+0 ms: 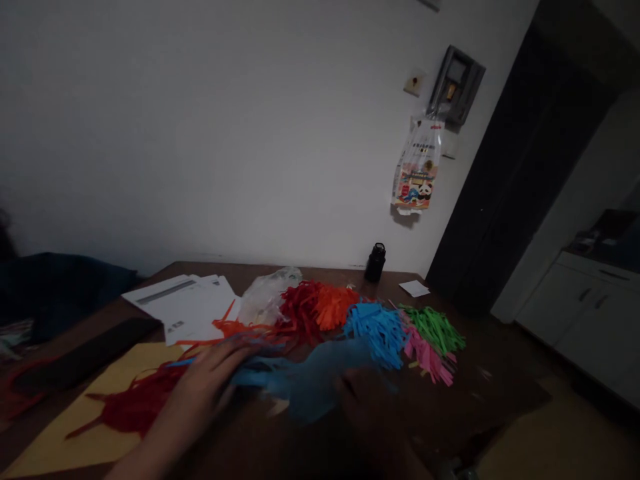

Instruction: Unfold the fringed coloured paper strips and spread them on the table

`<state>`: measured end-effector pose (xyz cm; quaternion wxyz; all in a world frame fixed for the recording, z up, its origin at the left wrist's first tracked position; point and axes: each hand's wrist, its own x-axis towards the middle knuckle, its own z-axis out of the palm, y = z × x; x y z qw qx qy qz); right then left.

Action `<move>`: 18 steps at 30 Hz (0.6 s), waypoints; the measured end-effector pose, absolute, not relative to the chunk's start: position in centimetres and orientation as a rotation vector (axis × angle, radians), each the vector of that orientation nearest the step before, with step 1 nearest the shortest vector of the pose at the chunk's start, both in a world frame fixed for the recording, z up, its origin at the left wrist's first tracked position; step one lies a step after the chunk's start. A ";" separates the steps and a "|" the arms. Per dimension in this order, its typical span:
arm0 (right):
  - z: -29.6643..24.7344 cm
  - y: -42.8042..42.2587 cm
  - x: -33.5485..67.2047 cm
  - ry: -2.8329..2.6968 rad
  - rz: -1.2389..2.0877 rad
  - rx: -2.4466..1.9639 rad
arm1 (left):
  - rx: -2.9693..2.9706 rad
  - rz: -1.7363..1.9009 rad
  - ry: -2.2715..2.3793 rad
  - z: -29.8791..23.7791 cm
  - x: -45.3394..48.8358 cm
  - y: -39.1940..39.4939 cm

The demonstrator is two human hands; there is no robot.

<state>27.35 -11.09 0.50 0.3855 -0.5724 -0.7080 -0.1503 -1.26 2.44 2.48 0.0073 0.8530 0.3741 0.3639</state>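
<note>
My left hand (pixel 210 383) lies flat with fingers stretched out over a blurred blue sheet of fringed paper (pixel 310 383) and loose paper strips on the brown table (pixel 500 393). My right hand (pixel 370 407) is dark and blurred at the sheet's right side; its fingers cannot be made out. Piles of cut paper strips lie beyond: red (pixel 300 307), orange (pixel 335 303), blue (pixel 377 330), pink (pixel 427 357) and green (pixel 435 327). Dark red strips (pixel 135 407) rest on a yellow sheet (pixel 80 433) by my left forearm.
White printed papers (pixel 185 303) and a clear plastic bag (pixel 267 293) lie at the table's back. A black bottle (pixel 375 262) stands near the wall. A long black object (pixel 85 357) lies at left. A dark door and white cabinets (pixel 585 313) are to the right.
</note>
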 end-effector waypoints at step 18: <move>-7.2 -12.2 23.8 -1.968 -0.575 -1.280 | 2.783 0.655 0.992 -7.5 5.3 -5.0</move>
